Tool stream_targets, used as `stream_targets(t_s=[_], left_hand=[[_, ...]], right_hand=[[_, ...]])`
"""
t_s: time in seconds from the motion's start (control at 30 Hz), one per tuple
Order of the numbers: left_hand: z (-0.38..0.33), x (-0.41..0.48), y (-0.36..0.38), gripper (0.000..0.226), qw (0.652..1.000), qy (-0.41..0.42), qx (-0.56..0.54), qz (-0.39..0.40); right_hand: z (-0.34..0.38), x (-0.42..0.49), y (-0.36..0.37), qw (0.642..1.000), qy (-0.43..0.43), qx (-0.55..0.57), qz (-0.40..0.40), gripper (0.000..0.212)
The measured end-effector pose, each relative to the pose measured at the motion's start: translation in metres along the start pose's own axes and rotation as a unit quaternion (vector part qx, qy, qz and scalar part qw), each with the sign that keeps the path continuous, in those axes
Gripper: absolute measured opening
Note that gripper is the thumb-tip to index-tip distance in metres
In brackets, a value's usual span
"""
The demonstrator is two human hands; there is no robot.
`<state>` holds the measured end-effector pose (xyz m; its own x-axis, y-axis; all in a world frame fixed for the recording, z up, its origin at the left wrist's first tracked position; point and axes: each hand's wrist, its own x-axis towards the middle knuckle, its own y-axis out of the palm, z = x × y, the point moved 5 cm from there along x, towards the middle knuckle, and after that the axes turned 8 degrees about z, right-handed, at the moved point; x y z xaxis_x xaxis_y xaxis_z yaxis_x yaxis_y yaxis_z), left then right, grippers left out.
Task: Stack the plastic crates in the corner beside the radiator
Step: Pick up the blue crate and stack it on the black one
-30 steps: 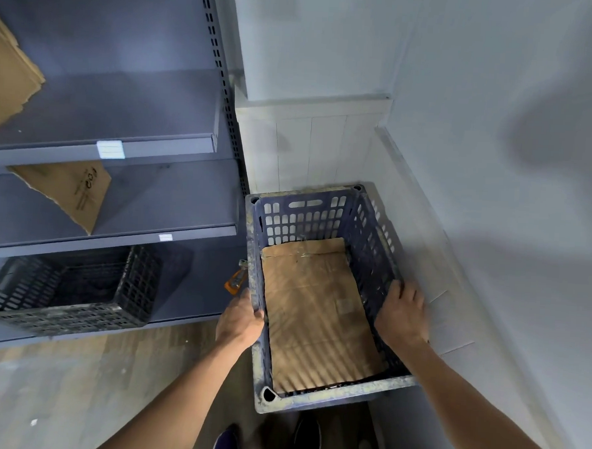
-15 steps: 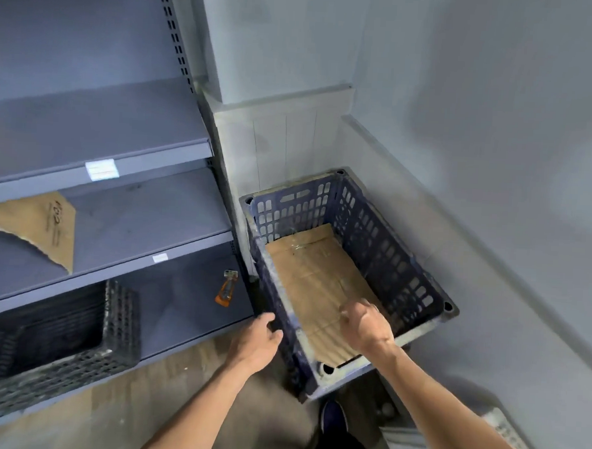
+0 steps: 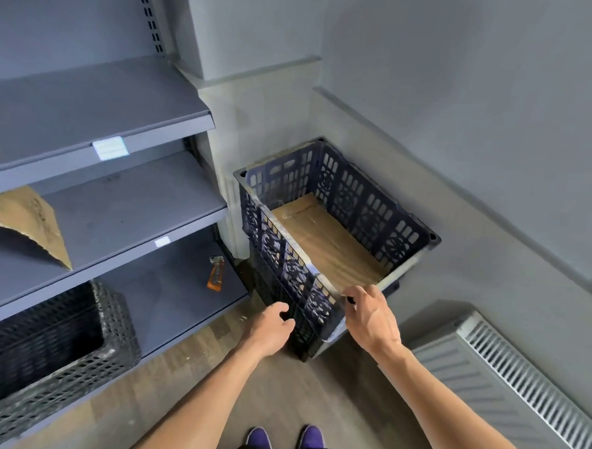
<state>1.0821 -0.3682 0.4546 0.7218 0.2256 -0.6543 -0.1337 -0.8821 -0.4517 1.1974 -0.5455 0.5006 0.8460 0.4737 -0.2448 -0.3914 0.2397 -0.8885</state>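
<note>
A dark blue plastic crate (image 3: 367, 207) with a cardboard sheet (image 3: 324, 239) on its floor stands in the corner on top of a darker crate (image 3: 283, 309). The white radiator (image 3: 526, 391) hangs on the wall to the right of the stack. My right hand (image 3: 372, 319) is at the near corner of the blue crate's rim, fingertips touching it, not clasped round it. My left hand (image 3: 270, 326) hovers by the stack's near left side with loosely curled fingers that hold nothing. A second black crate (image 3: 41, 348) lies on the bottom shelf at the left.
Grey metal shelving (image 3: 97, 124) fills the left. An orange utility knife (image 3: 215, 275) lies on the bottom shelf next to the stack, and a cardboard piece (image 3: 30, 220) sits on the middle shelf. My shoes (image 3: 283, 438) stand on the wooden floor.
Both hands have let go of the blue crate's sides and drawn back to its near corner. The view has pulled back and to the right, so the radiator now shows.
</note>
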Motion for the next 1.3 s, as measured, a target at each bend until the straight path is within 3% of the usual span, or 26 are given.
stream_targets(t_s=[0.23,0.4,0.57,0.77,1.0,1.3], left_hand=[[-0.025,-0.004,0.013,0.056,0.999,0.043,0.006,0.011],[-0.059,-0.003,0.022,0.066,0.998,0.069,0.01,-0.01],[-0.093,-0.004,0.04,0.059,0.991,0.084,0.107,-0.007],[-0.116,0.009,0.069,0.059,0.99,0.052,0.133,0.004],[-0.135,0.026,0.097,0.045,0.988,-0.044,0.102,-0.104],[-0.142,0.03,0.116,0.04,0.978,-0.116,0.052,-0.164]], right_hand=[[-0.058,-0.041,0.011,0.992,0.105,0.045,0.053,0.042],[-0.072,-0.063,0.027,0.986,0.101,0.076,0.105,0.043],[-0.082,-0.058,0.011,0.986,0.074,0.085,0.119,0.042],[-0.108,-0.032,-0.032,0.993,0.027,0.039,0.109,0.046],[-0.134,0.024,-0.073,0.992,-0.07,-0.038,0.093,0.049],[-0.184,0.086,-0.108,0.958,-0.168,-0.147,0.182,0.059]])
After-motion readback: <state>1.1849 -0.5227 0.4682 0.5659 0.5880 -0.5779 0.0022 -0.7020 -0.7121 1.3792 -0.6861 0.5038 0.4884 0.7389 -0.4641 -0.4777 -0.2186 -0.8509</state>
